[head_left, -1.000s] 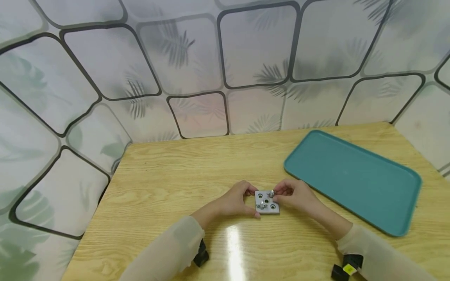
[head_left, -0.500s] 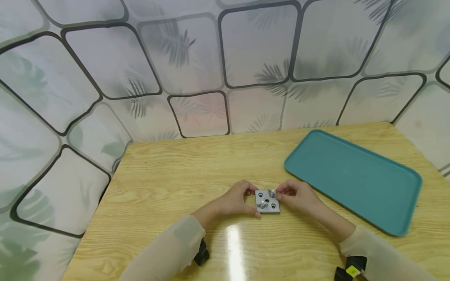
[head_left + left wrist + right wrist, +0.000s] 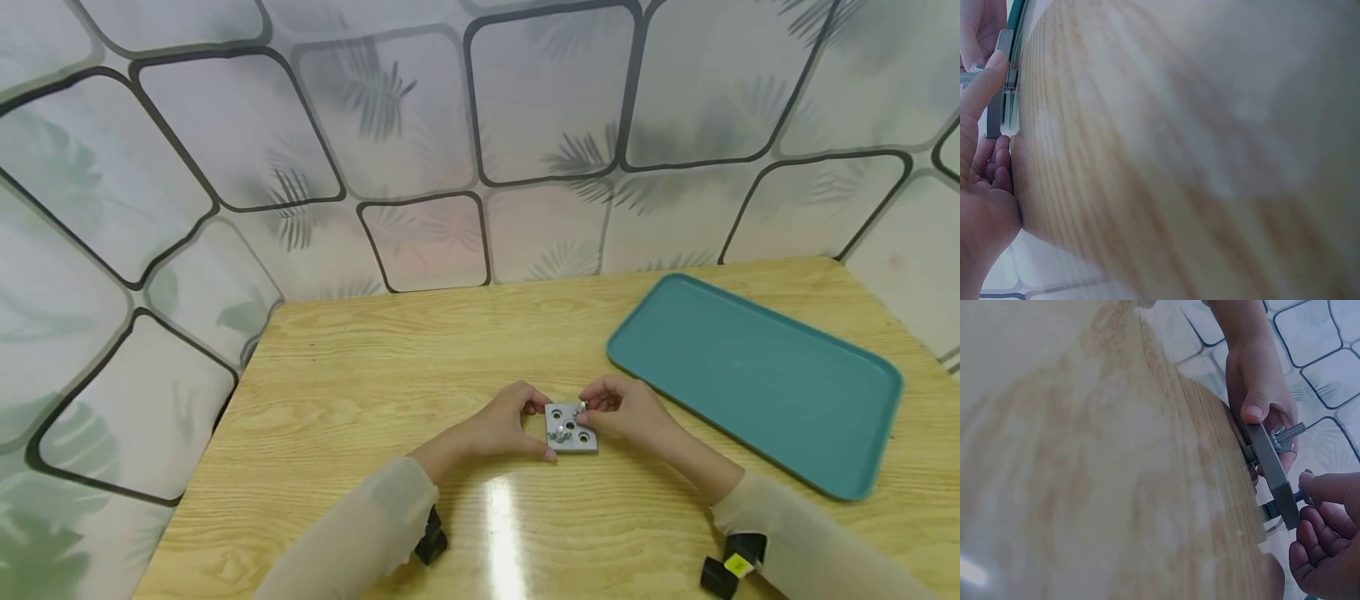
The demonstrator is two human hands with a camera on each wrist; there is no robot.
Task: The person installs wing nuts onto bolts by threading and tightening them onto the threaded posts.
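Note:
A square metal plate [image 3: 572,445] with several holes lies near the middle of the table. My left hand [image 3: 498,427] holds it along its left side, thumb at the near corner and fingers at the far one; the left wrist view shows the thumb on the plate's edge [image 3: 995,115]. On the plate's near-left part, a wing nut [image 3: 1283,445] sits on a threaded bolt [image 3: 1295,430]. At the far-right hole my right hand [image 3: 628,408] pinches a second wing nut [image 3: 1307,495], mostly hidden by the thumb and fingers. Hex bolt heads [image 3: 1269,511] stick out under the plate.
A teal tray [image 3: 750,385] lies at an angle on the right of the wooden table [image 3: 405,358]. Behind the table hangs a patterned covering [image 3: 420,117]. A black wrist camera [image 3: 731,567] sits below the right sleeve, another [image 3: 431,537] below the left.
My right hand first drew slightly right, baring the far-right wing nut, then came back left over it with the fingers turned. The left hand and plate have stayed in place.

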